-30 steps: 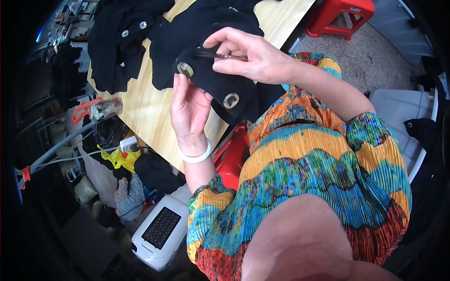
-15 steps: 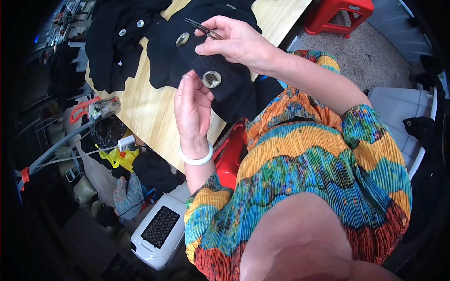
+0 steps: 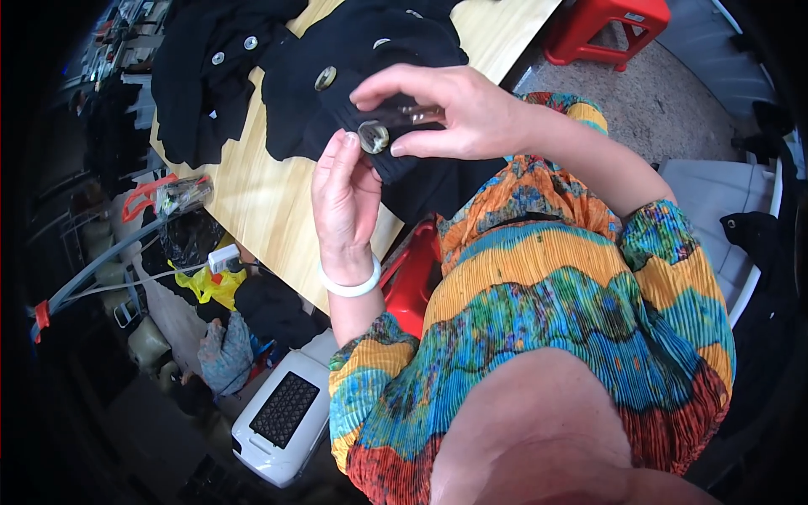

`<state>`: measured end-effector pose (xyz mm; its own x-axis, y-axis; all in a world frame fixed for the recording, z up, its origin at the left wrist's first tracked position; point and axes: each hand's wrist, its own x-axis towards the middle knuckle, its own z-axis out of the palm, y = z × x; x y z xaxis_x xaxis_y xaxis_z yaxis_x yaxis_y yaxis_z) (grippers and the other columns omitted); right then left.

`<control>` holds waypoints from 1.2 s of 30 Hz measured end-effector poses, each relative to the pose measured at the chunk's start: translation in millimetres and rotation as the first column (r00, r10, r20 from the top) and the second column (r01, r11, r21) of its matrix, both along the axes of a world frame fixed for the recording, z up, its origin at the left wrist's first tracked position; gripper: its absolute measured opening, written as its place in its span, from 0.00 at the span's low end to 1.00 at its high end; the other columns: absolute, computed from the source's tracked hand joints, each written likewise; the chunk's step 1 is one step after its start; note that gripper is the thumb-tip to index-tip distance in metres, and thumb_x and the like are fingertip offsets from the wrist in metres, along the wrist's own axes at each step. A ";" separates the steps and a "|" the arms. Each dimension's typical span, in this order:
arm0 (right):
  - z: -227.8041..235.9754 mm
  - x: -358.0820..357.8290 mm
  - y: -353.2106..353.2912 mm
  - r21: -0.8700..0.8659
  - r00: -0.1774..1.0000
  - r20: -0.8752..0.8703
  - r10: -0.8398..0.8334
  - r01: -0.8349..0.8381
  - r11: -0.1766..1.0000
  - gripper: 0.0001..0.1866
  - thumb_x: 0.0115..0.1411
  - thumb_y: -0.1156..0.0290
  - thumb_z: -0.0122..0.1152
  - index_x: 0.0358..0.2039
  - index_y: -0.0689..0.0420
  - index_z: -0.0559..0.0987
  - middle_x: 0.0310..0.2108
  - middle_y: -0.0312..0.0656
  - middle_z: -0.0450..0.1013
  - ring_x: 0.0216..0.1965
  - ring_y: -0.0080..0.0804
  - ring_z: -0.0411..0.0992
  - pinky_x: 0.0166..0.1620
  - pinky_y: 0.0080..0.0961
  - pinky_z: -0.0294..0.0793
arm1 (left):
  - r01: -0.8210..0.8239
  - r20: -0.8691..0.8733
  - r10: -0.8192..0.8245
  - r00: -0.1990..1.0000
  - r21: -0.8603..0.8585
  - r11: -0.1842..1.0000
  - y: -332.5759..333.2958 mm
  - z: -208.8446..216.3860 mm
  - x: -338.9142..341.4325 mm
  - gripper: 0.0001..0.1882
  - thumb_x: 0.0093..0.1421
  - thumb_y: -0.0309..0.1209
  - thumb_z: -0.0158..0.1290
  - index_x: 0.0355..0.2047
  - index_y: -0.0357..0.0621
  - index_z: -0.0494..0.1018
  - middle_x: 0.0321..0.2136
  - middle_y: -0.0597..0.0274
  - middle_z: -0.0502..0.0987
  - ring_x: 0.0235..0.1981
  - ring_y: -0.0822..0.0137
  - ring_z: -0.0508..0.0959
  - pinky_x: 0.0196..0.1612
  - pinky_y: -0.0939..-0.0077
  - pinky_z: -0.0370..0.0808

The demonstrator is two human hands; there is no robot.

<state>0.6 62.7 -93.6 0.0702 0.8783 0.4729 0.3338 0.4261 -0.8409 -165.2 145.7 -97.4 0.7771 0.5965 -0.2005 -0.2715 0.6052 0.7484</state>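
Note:
My left hand [image 3: 347, 198], with a white bangle at its wrist, pinches the edge of a black garment [image 3: 295, 109] at the table's near side. A large round button [image 3: 373, 136] with a pale, marbled rim sits on the cloth right beside the left fingertips. In my right hand [image 3: 475, 118] is a pair of dark thread snips [image 3: 421, 115], blurred by motion, their blades pointing left over the cloth just above the button. More of these buttons, such as a greenish one [image 3: 325, 78], dot the same garment farther up.
Another black garment [image 3: 198, 93] with pale buttons lies at the table's far left. The wooden table [image 3: 261, 215] slants across the view. A red stool [image 3: 602, 29] stands at the far right, and a white case with a black mesh panel [image 3: 282, 417] lies low on the left.
My right hand has come down and to the right with the snips, from above the cloth to beside the button. The button has tilted slightly; the left hand has barely moved.

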 end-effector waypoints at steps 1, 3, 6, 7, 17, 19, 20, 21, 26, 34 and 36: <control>0.3 0.1 0.0 0.001 1.000 0.001 -0.002 0.002 1.000 0.23 0.46 0.81 0.58 0.45 0.60 0.68 0.38 0.39 0.70 0.40 0.27 0.70 0.42 0.20 0.71 | 0.002 0.001 -0.002 1.000 0.001 1.000 1.0 -0.6 2.0 0.12 0.59 0.29 0.42 0.42 0.36 0.68 0.37 0.57 0.73 0.39 0.69 0.74 0.45 0.73 0.71; -1.2 -0.7 0.0 -0.016 0.998 0.019 -0.053 0.053 0.998 0.19 0.45 0.80 0.59 0.40 0.60 0.71 0.35 0.40 0.71 0.38 0.27 0.71 0.39 0.18 0.72 | 0.011 -0.019 -0.010 1.000 0.032 0.999 2.2 -0.8 5.0 0.13 0.59 0.29 0.42 0.42 0.36 0.67 0.38 0.57 0.72 0.40 0.69 0.73 0.45 0.74 0.70; -2.3 -0.6 0.7 0.035 0.997 0.056 -0.060 0.058 0.998 0.14 0.46 0.80 0.59 0.36 0.61 0.72 0.32 0.41 0.71 0.32 0.26 0.72 0.32 0.17 0.71 | 0.041 0.021 -0.041 0.999 0.043 0.998 2.1 -1.8 2.0 0.12 0.59 0.28 0.42 0.41 0.36 0.66 0.36 0.59 0.72 0.38 0.71 0.73 0.45 0.76 0.70; -0.3 -0.7 0.5 0.065 0.995 0.086 -0.041 0.035 0.997 0.13 0.45 0.81 0.58 0.35 0.61 0.72 0.31 0.41 0.71 0.30 0.27 0.72 0.30 0.18 0.71 | 0.038 0.037 -0.039 0.999 0.037 0.999 1.2 -1.2 0.3 0.10 0.59 0.27 0.42 0.39 0.35 0.67 0.36 0.60 0.73 0.37 0.72 0.73 0.43 0.77 0.70; 16.6 19.7 6.6 -0.163 0.905 -0.232 -0.357 0.326 0.931 0.09 0.50 0.74 0.56 0.34 0.58 0.73 0.25 0.38 0.70 0.29 0.26 0.69 0.35 0.22 0.69 | 0.182 0.271 -0.178 0.946 0.010 0.983 4.2 -7.1 -9.1 0.15 0.61 0.30 0.39 0.47 0.40 0.63 0.44 0.59 0.70 0.45 0.65 0.71 0.49 0.66 0.66; 13.8 15.6 2.9 -0.042 0.874 -0.216 -0.435 0.436 0.899 0.08 0.51 0.72 0.57 0.32 0.58 0.71 0.23 0.37 0.69 0.23 0.22 0.68 0.26 0.17 0.69 | 0.087 0.222 -0.092 0.971 0.033 0.996 -3.7 -0.3 -4.4 0.15 0.61 0.30 0.39 0.47 0.39 0.63 0.41 0.59 0.71 0.41 0.68 0.73 0.45 0.72 0.69; 5.2 16.2 -1.4 0.017 0.892 -0.141 -0.430 0.436 0.900 0.14 0.51 0.67 0.58 0.36 0.59 0.70 0.24 0.39 0.70 0.24 0.24 0.70 0.28 0.18 0.69 | -0.009 0.172 -0.002 0.985 0.062 0.998 -6.0 1.4 -2.4 0.15 0.61 0.29 0.40 0.47 0.37 0.62 0.39 0.59 0.72 0.37 0.70 0.74 0.40 0.78 0.72; 1.7 10.7 -8.0 -0.027 0.919 -0.194 -0.344 0.345 0.938 0.19 0.52 0.61 0.58 0.38 0.60 0.67 0.23 0.38 0.69 0.24 0.22 0.68 0.28 0.17 0.67 | -0.012 0.169 0.001 0.986 0.062 0.998 -5.0 -0.3 -2.6 0.15 0.61 0.29 0.40 0.47 0.37 0.62 0.39 0.59 0.72 0.37 0.70 0.74 0.40 0.78 0.72; 7.9 -18.8 -34.3 -0.186 0.939 -0.308 -0.150 0.096 0.978 0.13 0.55 0.65 0.54 0.35 0.61 0.68 0.21 0.37 0.69 0.23 0.21 0.67 0.27 0.17 0.66 | -0.224 0.126 0.202 0.971 0.191 0.956 -6.5 1.1 1.3 0.13 0.59 0.26 0.43 0.45 0.38 0.63 0.37 0.61 0.72 0.39 0.71 0.73 0.44 0.79 0.69; 12.2 -22.6 -35.7 -0.364 0.936 -0.345 -0.065 -0.069 0.929 0.09 0.56 0.74 0.51 0.37 0.64 0.67 0.26 0.35 0.68 0.30 0.15 0.66 0.33 0.13 0.66 | -0.280 0.141 0.245 0.959 0.345 0.896 -12.1 4.9 3.9 0.12 0.59 0.28 0.44 0.43 0.39 0.64 0.34 0.62 0.73 0.34 0.73 0.73 0.40 0.80 0.69; 11.0 -22.6 -34.8 -0.356 0.936 -0.345 -0.074 -0.057 0.933 0.09 0.56 0.73 0.52 0.36 0.63 0.67 0.26 0.34 0.68 0.29 0.15 0.66 0.33 0.13 0.66 | -0.284 0.159 0.242 0.957 0.362 0.888 -13.8 4.3 3.7 0.12 0.59 0.29 0.44 0.43 0.39 0.64 0.34 0.63 0.73 0.34 0.74 0.73 0.40 0.80 0.69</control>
